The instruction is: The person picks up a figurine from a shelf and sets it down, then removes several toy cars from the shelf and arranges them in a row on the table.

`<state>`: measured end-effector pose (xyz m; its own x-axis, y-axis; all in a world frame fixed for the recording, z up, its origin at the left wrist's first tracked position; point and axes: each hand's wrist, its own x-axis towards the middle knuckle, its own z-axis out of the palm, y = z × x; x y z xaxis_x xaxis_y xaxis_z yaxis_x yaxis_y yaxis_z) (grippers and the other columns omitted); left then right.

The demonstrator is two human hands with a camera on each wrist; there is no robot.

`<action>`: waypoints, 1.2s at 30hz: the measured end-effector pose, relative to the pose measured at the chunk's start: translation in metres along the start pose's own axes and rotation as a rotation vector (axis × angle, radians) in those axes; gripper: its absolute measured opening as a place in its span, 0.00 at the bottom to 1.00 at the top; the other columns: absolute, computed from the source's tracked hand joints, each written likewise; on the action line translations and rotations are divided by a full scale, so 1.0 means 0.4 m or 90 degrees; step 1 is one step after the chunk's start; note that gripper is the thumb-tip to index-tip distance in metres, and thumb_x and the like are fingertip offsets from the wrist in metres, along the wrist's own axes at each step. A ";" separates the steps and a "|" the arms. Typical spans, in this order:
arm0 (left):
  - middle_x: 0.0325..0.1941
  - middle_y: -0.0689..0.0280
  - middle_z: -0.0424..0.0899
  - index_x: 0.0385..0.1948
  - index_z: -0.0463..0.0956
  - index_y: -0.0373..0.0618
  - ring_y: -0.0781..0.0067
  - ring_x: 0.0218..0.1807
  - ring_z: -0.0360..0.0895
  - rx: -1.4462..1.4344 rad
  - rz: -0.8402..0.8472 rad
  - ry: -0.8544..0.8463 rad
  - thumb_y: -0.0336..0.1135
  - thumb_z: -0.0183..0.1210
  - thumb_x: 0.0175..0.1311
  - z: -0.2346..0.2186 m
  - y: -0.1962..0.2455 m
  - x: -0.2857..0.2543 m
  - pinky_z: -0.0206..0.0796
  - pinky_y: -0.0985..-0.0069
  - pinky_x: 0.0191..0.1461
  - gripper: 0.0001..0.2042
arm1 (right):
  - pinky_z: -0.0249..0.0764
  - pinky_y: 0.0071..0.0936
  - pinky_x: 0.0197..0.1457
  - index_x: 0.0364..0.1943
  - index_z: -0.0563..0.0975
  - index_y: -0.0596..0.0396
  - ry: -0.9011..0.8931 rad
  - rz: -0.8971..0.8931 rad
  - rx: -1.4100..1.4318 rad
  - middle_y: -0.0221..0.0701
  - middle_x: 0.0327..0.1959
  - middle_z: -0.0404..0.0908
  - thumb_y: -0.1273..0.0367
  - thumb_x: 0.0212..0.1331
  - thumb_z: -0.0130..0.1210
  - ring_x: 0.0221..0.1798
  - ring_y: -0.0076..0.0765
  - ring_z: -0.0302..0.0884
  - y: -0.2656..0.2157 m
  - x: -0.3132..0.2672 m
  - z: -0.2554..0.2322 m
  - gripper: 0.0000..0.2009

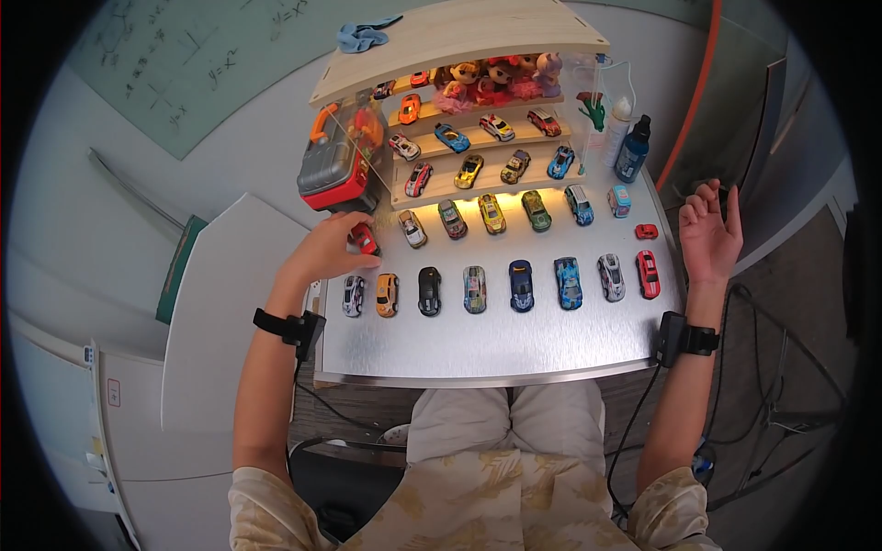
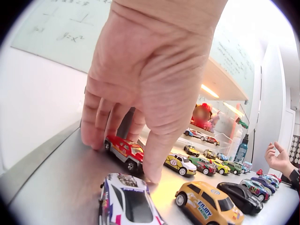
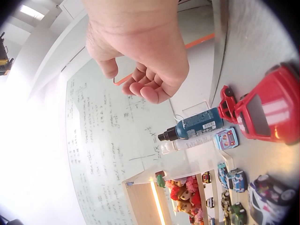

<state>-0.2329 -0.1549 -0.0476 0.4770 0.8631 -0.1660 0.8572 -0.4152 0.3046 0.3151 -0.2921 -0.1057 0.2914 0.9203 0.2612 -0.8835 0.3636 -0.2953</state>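
Note:
At the left end of the metal-topped table, my left hand (image 1: 322, 248) reaches down over a red toy car (image 1: 366, 241). In the left wrist view the thumb lies at one side of the red car (image 2: 124, 151) and the fingers at the other, gripping it at the tabletop. Just in front stands a white toy car with purple markings (image 2: 125, 199), beside an orange one (image 2: 206, 202). My right hand (image 1: 710, 241) hovers past the table's right edge, holding nothing, its fingers loosely bent. Nearest to it are a small red car (image 1: 646, 232) and a larger red one (image 1: 649, 274).
Two rows of toy cars cross the table (image 1: 496, 354). Behind them rises a lit wooden display shelf (image 1: 459, 37) with more cars and several dolls (image 1: 496, 81). A grey and red toolbox (image 1: 338, 163) stands left of it, a blue spray bottle (image 1: 632, 151) right.

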 end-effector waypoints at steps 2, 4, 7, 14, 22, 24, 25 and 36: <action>0.54 0.55 0.83 0.61 0.76 0.41 0.57 0.54 0.80 0.018 0.001 0.027 0.43 0.79 0.50 -0.006 0.005 -0.009 0.74 0.65 0.59 0.35 | 0.63 0.26 0.41 0.52 0.76 0.59 0.003 -0.002 -0.002 0.28 0.39 0.72 0.59 0.79 0.50 0.36 0.27 0.63 0.000 -0.001 0.001 0.16; 0.56 0.56 0.82 0.61 0.76 0.43 0.59 0.51 0.80 0.046 0.010 0.089 0.45 0.79 0.50 -0.018 0.014 -0.030 0.75 0.65 0.57 0.35 | 0.63 0.26 0.41 0.52 0.76 0.59 0.007 -0.005 -0.005 0.28 0.39 0.71 0.59 0.79 0.50 0.36 0.27 0.63 0.001 -0.001 0.000 0.16; 0.60 0.55 0.81 0.62 0.75 0.43 0.58 0.53 0.80 0.023 0.020 0.107 0.45 0.78 0.52 -0.066 0.096 -0.045 0.75 0.64 0.58 0.35 | 0.63 0.26 0.41 0.52 0.76 0.59 0.006 -0.001 -0.013 0.28 0.39 0.71 0.59 0.79 0.50 0.37 0.27 0.63 0.002 -0.003 0.006 0.16; 0.59 0.53 0.81 0.62 0.76 0.42 0.55 0.56 0.81 0.018 0.124 0.052 0.42 0.77 0.55 -0.001 0.161 0.031 0.74 0.63 0.59 0.33 | 0.63 0.26 0.41 0.52 0.76 0.59 0.007 0.003 0.006 0.29 0.39 0.72 0.59 0.78 0.50 0.37 0.27 0.64 -0.002 -0.004 0.003 0.15; 0.56 0.53 0.81 0.61 0.76 0.42 0.55 0.54 0.82 0.045 0.099 0.007 0.39 0.76 0.55 0.034 0.155 0.078 0.75 0.63 0.60 0.31 | 0.63 0.25 0.40 0.52 0.76 0.59 0.004 -0.003 -0.004 0.29 0.39 0.72 0.59 0.78 0.51 0.36 0.27 0.63 0.000 -0.002 0.004 0.16; 0.58 0.53 0.81 0.62 0.76 0.43 0.53 0.58 0.81 0.042 0.091 -0.005 0.40 0.76 0.54 0.034 0.152 0.083 0.75 0.62 0.62 0.32 | 0.63 0.25 0.40 0.52 0.76 0.59 0.009 -0.007 -0.006 0.28 0.39 0.72 0.59 0.78 0.51 0.36 0.26 0.63 0.001 -0.002 0.007 0.16; 0.59 0.53 0.81 0.63 0.76 0.44 0.52 0.59 0.81 0.040 0.087 -0.010 0.41 0.76 0.54 0.034 0.150 0.085 0.74 0.61 0.63 0.33 | 0.63 0.25 0.40 0.52 0.76 0.59 0.012 -0.009 -0.008 0.28 0.39 0.72 0.59 0.78 0.51 0.36 0.26 0.64 0.002 -0.002 0.007 0.16; 0.52 0.54 0.82 0.60 0.77 0.40 0.57 0.51 0.83 0.029 0.110 0.009 0.36 0.75 0.54 0.024 0.145 0.078 0.76 0.64 0.58 0.29 | 0.63 0.25 0.39 0.51 0.76 0.59 0.012 -0.013 -0.013 0.28 0.38 0.73 0.59 0.78 0.51 0.36 0.26 0.64 0.003 -0.002 0.009 0.16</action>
<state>-0.1665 -0.1548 -0.0442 0.6155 0.7815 -0.1019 0.7708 -0.5700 0.2844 0.3125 -0.2928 -0.1028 0.3163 0.9151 0.2502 -0.8695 0.3851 -0.3093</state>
